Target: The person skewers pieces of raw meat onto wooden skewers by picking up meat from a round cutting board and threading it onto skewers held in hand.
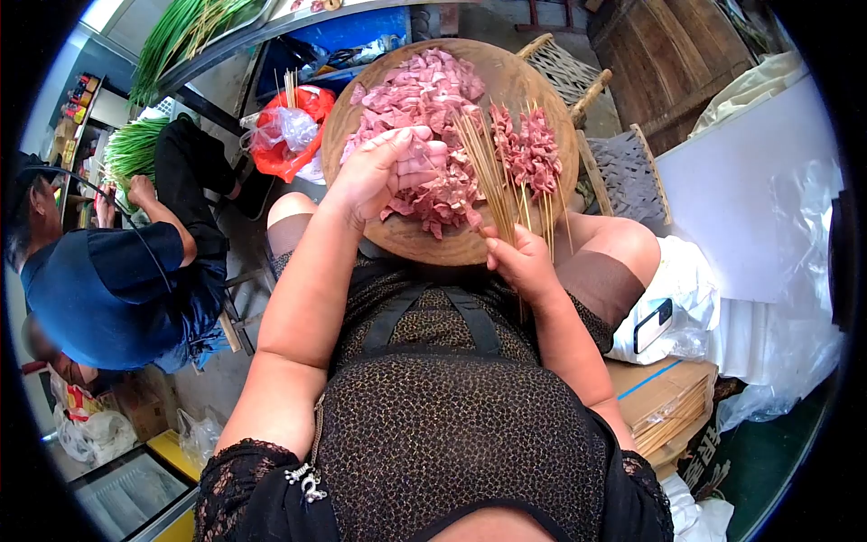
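A round wooden board (361, 86) rests across my lap with a large heap of raw pink meat pieces (424, 86) on it. My left hand (397, 172) is over the near left part of the heap, palm turned up and fingers stretched apart from the thumb. My right hand (524, 262) grips a bundle of thin bamboo skewers (488, 172) at the board's near edge, their tips fanning out over the meat. A small meat piece sits by the bundle near my right thumb. Threaded meat skewers (528, 149) lie on the board's right side.
At the left, another person (108, 280) in dark clothes handles green vegetables (135, 149). A red plastic bag (293, 131) stands behind the board. Woven stools (623, 176) are at the right. A phone (652, 325) lies on white bags above a cardboard box (664, 397).
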Motion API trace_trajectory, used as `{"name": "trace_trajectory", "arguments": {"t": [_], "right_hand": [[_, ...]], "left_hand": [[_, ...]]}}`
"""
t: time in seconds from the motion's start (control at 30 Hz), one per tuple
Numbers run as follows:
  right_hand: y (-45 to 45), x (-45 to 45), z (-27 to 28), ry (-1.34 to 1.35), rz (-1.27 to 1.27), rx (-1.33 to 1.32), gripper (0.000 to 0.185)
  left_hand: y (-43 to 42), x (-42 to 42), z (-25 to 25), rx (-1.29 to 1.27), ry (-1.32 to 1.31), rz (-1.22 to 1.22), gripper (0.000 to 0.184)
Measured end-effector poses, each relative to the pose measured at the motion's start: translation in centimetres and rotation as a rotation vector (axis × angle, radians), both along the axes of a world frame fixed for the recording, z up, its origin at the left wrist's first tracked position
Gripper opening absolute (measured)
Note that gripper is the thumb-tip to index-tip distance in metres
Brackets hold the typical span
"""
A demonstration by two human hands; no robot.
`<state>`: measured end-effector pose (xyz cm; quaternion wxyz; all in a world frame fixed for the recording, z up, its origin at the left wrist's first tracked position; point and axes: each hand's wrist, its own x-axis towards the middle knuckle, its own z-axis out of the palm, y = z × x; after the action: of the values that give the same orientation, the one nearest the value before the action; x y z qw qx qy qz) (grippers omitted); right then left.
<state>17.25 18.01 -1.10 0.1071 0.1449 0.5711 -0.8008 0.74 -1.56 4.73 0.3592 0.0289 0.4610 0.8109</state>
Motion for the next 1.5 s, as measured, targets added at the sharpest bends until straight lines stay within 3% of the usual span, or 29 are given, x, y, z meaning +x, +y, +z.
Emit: {"name": "trace_trajectory", "arguments": {"t": [0.83,1.03,1.17,1.5], "right_hand": [[-1.2,-0.2,1.6,-0.025,-0.055,-0.150,0.020],[-1.7,-0.6,1.2,-0.004,-0.060,-0.105,0.021],[-1.5,-0.1,1.1,-0.021,-0.061,-0.079,0.021],[-1.5,0.0,1.2,-0.017,-0.080,-0.057,0.020]], "left_hand": [[2.0,2.1,-0.9,-0.175,0.080,-0.177,0.028],[4.0,2.6,-2.8,0.214,0.013,0.060,0.034],[4.3,2.1,-2.8,0.188,0.027,0.193,0.033],[4.8,2.8,-3.5,0.121,-0.006,0.157,0.029]]}}
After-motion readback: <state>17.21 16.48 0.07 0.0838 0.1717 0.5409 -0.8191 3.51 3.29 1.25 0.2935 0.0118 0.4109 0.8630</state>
